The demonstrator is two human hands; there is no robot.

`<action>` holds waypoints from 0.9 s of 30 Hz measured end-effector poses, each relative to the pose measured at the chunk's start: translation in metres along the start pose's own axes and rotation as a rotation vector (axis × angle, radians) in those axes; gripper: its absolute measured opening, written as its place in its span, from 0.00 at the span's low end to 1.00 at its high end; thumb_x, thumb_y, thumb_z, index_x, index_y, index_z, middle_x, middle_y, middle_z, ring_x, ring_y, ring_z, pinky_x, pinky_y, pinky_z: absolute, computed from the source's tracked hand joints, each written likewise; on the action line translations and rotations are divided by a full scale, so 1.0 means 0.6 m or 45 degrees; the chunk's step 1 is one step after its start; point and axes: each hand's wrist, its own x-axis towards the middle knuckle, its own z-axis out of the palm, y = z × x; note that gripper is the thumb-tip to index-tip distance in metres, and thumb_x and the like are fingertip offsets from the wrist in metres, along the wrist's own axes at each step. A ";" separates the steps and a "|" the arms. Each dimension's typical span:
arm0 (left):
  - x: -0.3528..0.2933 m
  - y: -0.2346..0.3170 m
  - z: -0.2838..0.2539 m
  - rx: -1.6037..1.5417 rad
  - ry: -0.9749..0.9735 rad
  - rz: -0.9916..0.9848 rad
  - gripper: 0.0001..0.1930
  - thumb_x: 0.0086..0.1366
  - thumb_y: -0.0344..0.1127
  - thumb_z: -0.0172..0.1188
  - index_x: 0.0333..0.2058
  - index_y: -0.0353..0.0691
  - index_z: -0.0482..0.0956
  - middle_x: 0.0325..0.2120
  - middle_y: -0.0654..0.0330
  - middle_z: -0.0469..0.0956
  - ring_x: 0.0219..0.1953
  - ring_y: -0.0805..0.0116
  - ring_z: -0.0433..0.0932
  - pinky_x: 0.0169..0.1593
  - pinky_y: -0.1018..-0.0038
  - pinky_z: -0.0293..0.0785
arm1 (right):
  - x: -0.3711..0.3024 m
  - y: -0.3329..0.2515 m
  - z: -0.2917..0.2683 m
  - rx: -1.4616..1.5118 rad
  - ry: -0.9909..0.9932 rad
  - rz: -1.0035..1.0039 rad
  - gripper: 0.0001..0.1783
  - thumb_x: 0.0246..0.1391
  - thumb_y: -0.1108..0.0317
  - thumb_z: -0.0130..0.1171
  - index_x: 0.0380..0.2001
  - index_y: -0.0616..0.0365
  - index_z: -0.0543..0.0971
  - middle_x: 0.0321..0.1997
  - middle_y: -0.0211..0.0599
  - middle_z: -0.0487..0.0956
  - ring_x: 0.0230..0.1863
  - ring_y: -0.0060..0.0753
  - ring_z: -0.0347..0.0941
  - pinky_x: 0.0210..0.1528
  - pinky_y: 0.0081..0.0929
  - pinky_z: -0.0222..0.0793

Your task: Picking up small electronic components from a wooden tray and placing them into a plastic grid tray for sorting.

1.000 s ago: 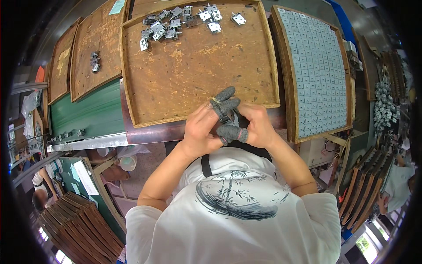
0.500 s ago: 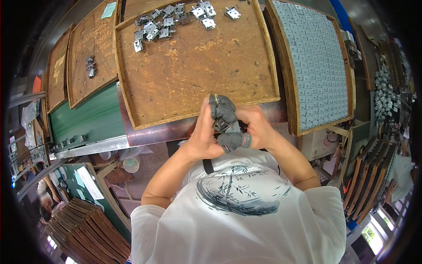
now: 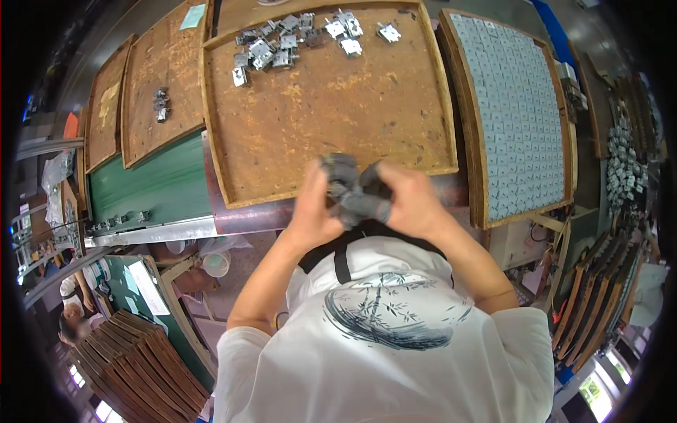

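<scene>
Both my hands meet in front of my body, just over the near rim of a wooden tray (image 3: pixel 338 130). Dark grey covers wrap the fingertips. My left hand (image 3: pixel 314 210) is closed round a small metal part (image 3: pixel 344 192), blurred and mostly hidden by the fingers. From the other side, the thumb and fingers of my right hand (image 3: pixel 412 199) pinch in against the same part. At the tray's far side lie a loose heap of silvery metal parts (image 3: pixel 261 51), a smaller cluster (image 3: pixel 345 27) and a single part (image 3: pixel 388 32).
To the right stands a tray (image 3: pixel 518 120) filled with rows of pale parts. Two wooden trays (image 3: pixel 159 67) stand at the left, above a green surface (image 3: pixel 151 187) with a few metal parts (image 3: pixel 120 220). Stacked boards (image 3: pixel 141 359) are at lower left, near another person (image 3: pixel 74 310).
The view has shifted, so the trays sit slightly further right. My hands have turned and their fingertips are now smeared by motion. The metal part remains between them.
</scene>
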 end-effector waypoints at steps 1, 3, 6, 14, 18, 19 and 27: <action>-0.017 -0.024 -0.022 0.181 0.066 -0.013 0.28 0.49 0.27 0.68 0.50 0.35 0.70 0.47 0.52 0.69 0.48 0.58 0.70 0.54 0.66 0.66 | 0.009 0.018 -0.011 -0.209 0.186 -0.060 0.21 0.47 0.55 0.68 0.35 0.62 0.78 0.34 0.47 0.79 0.39 0.52 0.75 0.43 0.41 0.70; -0.013 -0.046 -0.079 0.692 0.333 -0.102 0.21 0.52 0.31 0.64 0.45 0.35 0.72 0.45 0.46 0.72 0.49 0.46 0.70 0.54 0.60 0.66 | 0.017 0.079 -0.055 -0.531 0.547 0.029 0.25 0.49 0.57 0.68 0.45 0.62 0.76 0.44 0.47 0.76 0.51 0.50 0.71 0.55 0.40 0.65; -0.044 -0.130 -0.164 0.856 0.695 -0.509 0.21 0.52 0.28 0.62 0.46 0.33 0.72 0.46 0.47 0.73 0.50 0.48 0.70 0.56 0.62 0.65 | 0.045 0.153 -0.086 -0.779 0.863 0.185 0.30 0.50 0.60 0.68 0.54 0.60 0.71 0.50 0.51 0.73 0.58 0.51 0.65 0.60 0.41 0.61; -0.035 -0.166 -0.196 0.096 0.839 -0.936 0.23 0.54 0.25 0.56 0.50 0.26 0.68 0.38 0.58 0.75 0.37 0.68 0.71 0.46 0.76 0.69 | 0.099 0.208 -0.077 0.159 0.908 0.507 0.36 0.51 0.69 0.65 0.62 0.62 0.63 0.62 0.51 0.68 0.62 0.42 0.65 0.63 0.34 0.60; -0.027 -0.178 -0.188 0.034 0.985 -0.935 0.26 0.54 0.24 0.57 0.53 0.24 0.66 0.40 0.58 0.74 0.39 0.69 0.72 0.47 0.77 0.69 | 0.103 0.219 -0.080 0.275 0.952 0.445 0.35 0.50 0.73 0.63 0.62 0.63 0.64 0.60 0.46 0.69 0.60 0.38 0.65 0.61 0.31 0.63; -0.027 -0.184 -0.191 0.062 0.978 -0.930 0.28 0.54 0.24 0.57 0.55 0.24 0.65 0.41 0.57 0.74 0.40 0.69 0.72 0.48 0.77 0.69 | 0.105 0.215 -0.080 0.371 0.954 0.423 0.34 0.51 0.74 0.62 0.62 0.63 0.64 0.60 0.46 0.69 0.60 0.38 0.65 0.60 0.31 0.63; -0.010 -0.237 -0.197 0.092 0.926 -0.814 0.31 0.53 0.26 0.59 0.57 0.28 0.65 0.44 0.53 0.73 0.45 0.62 0.72 0.53 0.71 0.67 | 0.125 0.204 -0.087 0.451 0.917 0.376 0.33 0.51 0.72 0.61 0.61 0.62 0.64 0.60 0.44 0.70 0.61 0.38 0.65 0.63 0.30 0.59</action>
